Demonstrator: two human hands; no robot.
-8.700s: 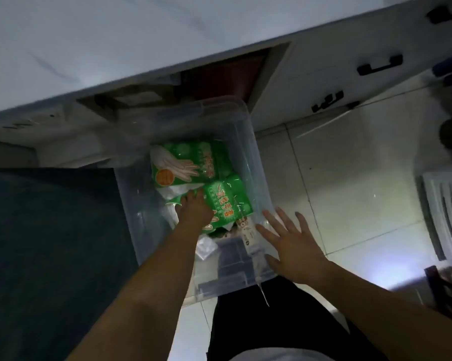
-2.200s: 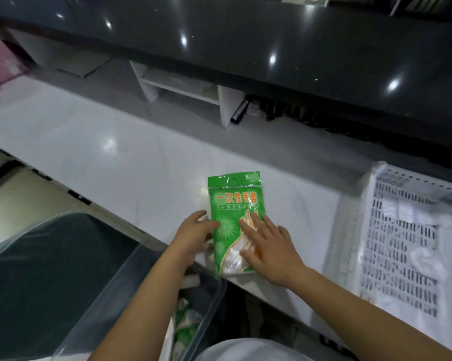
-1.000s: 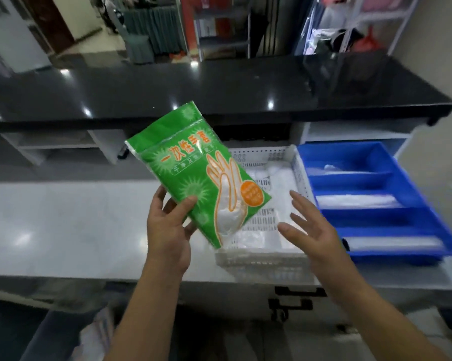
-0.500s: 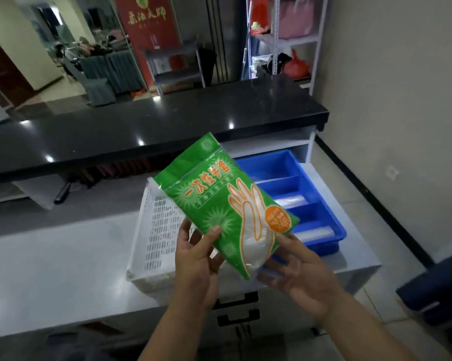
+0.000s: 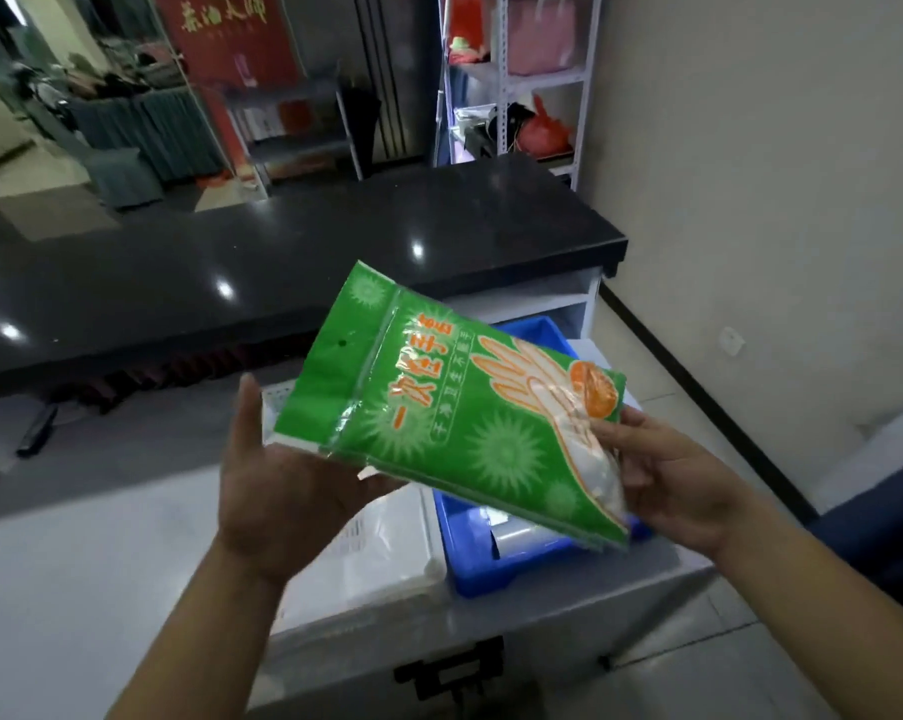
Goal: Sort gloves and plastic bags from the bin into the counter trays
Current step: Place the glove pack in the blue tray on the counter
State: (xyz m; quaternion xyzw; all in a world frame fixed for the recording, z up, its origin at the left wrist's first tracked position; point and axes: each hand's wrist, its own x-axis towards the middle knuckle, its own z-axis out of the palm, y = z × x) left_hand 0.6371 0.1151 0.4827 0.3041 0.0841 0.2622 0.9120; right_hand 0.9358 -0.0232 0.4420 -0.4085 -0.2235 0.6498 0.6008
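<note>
A green pack of disposable gloves [image 5: 454, 407] is held in the air above the counter trays, tilted with its header at the upper left. My right hand [image 5: 667, 470] grips its lower right end, thumb on the printed face. My left hand [image 5: 277, 475] is under the pack's left end with its fingers straight up behind it. Below the pack sit a white perforated tray [image 5: 366, 553] and, to its right, a blue divided tray [image 5: 496, 569] with clear plastic rolls in it. The bin is out of view.
The trays stand on a white counter [image 5: 101, 553] with black drawer handles [image 5: 449, 672] below its front edge. A raised black countertop [image 5: 283, 262] runs behind. A wall [image 5: 761, 200] stands to the right; shelving stands at the back.
The pack has turned flatter and moved right over the blue tray. My right hand now grips its lower end; my left hand's thumb has come off its face and the hand lies open beneath.
</note>
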